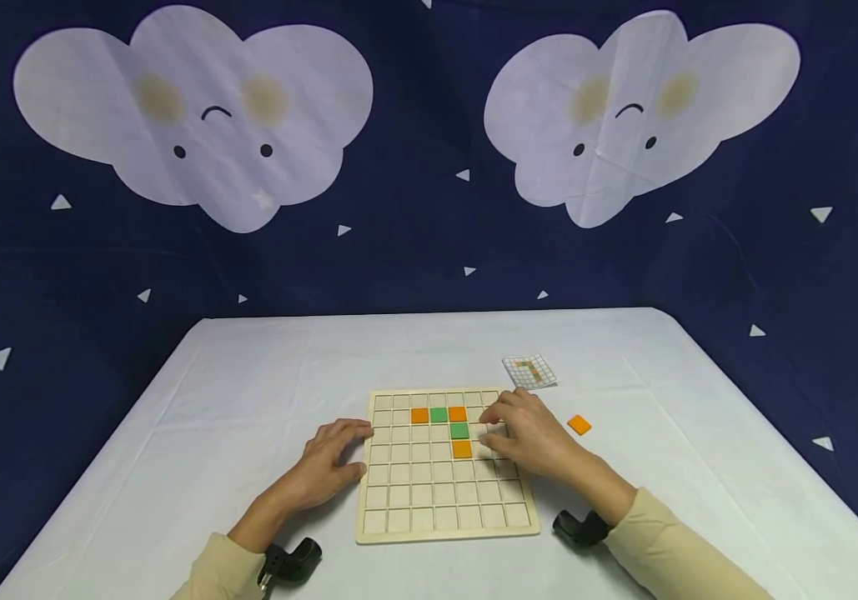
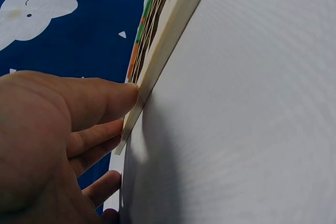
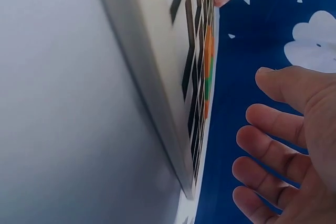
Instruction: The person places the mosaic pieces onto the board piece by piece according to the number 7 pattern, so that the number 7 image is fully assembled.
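Observation:
A light wooden grid board lies on the table. Set in its cells are an orange tile, a green tile and a second orange tile in a row, with a green tile and an orange tile below the row's right end. My left hand rests against the board's left edge, thumb and fingertips touching the rim in the left wrist view. Over the board's right side hovers my right hand, its fingers loosely bent and apart from the thumb, holding nothing.
A loose orange tile lies on the white tablecloth, right of my right hand. Behind the board's right corner is a small pattern card showing a coloured grid. A dark blue cloud-print curtain hangs behind the table.

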The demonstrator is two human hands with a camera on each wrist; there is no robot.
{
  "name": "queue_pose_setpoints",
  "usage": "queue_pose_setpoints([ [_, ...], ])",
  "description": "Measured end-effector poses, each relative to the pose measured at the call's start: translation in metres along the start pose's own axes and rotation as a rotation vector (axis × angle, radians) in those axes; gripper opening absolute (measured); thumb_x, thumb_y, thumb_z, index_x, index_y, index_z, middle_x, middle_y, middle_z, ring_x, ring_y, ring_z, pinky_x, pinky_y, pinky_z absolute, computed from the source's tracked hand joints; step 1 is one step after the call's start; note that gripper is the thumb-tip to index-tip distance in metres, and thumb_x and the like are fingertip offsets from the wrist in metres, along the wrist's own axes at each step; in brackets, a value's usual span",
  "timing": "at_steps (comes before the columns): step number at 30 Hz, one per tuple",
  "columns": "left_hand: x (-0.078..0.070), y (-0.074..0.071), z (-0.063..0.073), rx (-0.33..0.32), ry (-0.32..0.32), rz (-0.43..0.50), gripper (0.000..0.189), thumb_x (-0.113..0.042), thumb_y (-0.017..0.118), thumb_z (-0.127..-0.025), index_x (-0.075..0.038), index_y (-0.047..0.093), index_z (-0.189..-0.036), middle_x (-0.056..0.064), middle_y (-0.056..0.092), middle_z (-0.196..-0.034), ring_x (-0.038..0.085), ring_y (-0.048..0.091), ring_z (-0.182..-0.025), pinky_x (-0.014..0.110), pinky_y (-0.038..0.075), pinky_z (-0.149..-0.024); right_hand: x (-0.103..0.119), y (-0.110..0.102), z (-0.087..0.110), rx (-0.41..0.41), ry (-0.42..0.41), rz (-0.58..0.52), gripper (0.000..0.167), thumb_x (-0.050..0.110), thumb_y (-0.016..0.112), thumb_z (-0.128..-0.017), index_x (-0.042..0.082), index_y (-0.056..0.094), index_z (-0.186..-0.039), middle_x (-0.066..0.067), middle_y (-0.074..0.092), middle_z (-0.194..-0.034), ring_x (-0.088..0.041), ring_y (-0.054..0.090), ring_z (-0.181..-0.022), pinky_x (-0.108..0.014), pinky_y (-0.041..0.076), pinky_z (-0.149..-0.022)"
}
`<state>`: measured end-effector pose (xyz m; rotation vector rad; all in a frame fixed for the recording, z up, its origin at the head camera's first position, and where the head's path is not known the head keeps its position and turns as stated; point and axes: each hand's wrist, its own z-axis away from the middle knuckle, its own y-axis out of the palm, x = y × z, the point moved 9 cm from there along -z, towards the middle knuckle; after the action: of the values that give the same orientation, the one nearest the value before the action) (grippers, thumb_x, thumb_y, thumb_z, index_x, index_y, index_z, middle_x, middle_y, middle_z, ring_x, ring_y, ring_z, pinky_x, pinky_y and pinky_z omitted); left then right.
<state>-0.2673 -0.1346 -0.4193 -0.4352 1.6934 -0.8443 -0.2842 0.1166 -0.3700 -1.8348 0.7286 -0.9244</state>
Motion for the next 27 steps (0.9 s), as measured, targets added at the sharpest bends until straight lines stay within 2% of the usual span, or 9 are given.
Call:
queue_pose_setpoints([
  [9, 0.0, 0.0, 0.0, 0.001, -0.001, 0.006, 0.042, -0.008, 0.066, -0.081, -0.012, 0.058, -0.123, 0.001, 0.05, -0.136, 0.03, 0.035, -0.13, 0.054, 0.021, -0.101, -0.014, -0.008, 0.005, -0.047, -0.003, -0.003, 0.021, 0.027, 0.073, -0.079, 0.015, 0.07, -0.095, 0.006, 0.063, -0.092, -0.013, 0.051, -0.09, -0.037, 0.042, -0.083],
  [10, 0.0, 0.0, 0.0, 0.002, -0.002, 0.008, 0.042, -0.008, 0.066, -0.082, -0.012, 0.058, -0.123, 0.001, 0.05, -0.136, 0.03, 0.035, -0.13, 0.054, 0.021, -0.101, -0.016, -0.009, 0.005, -0.052, -0.002, -0.005, 0.021, 0.026, 0.073, -0.079, 0.014, 0.07, -0.095, 0.006, 0.063, -0.091, -0.014, 0.052, -0.091, -0.039, 0.042, -0.087],
  [15, 0.0, 0.0, 0.0, 0.005, -0.004, 0.01, 0.042, -0.008, 0.066, -0.082, -0.012, 0.058, -0.123, 0.001, 0.05, -0.136, 0.03, 0.034, -0.131, 0.053, 0.021, -0.101, -0.025, -0.01, 0.009, -0.048, 0.036, -0.01, 0.021, 0.025, 0.072, -0.079, 0.013, 0.069, -0.096, 0.004, 0.063, -0.092, -0.019, 0.055, -0.095, -0.046, 0.041, -0.094],
  [21, 0.0, 0.001, -0.001, -0.001, 0.004, -0.002, 0.042, -0.007, 0.066, -0.081, -0.01, 0.058, -0.122, 0.003, 0.051, -0.135, 0.03, 0.036, -0.129, 0.053, 0.023, -0.099, -0.038, -0.014, 0.013, -0.059, 0.076, 0.006, 0.02, 0.024, 0.073, -0.079, 0.014, 0.069, -0.096, 0.004, 0.063, -0.092, -0.019, 0.054, -0.096, -0.045, 0.041, -0.091],
  [27, -0.001, 0.001, -0.001, -0.001, 0.015, -0.015, 0.043, -0.007, 0.066, -0.081, -0.009, 0.058, -0.122, 0.005, 0.051, -0.135, 0.031, 0.038, -0.127, 0.053, 0.024, -0.098, -0.052, -0.019, 0.018, -0.076, 0.096, 0.02, 0.02, 0.024, 0.074, -0.079, 0.013, 0.07, -0.095, 0.002, 0.063, -0.089, -0.021, 0.057, -0.094, -0.051, 0.037, -0.099],
])
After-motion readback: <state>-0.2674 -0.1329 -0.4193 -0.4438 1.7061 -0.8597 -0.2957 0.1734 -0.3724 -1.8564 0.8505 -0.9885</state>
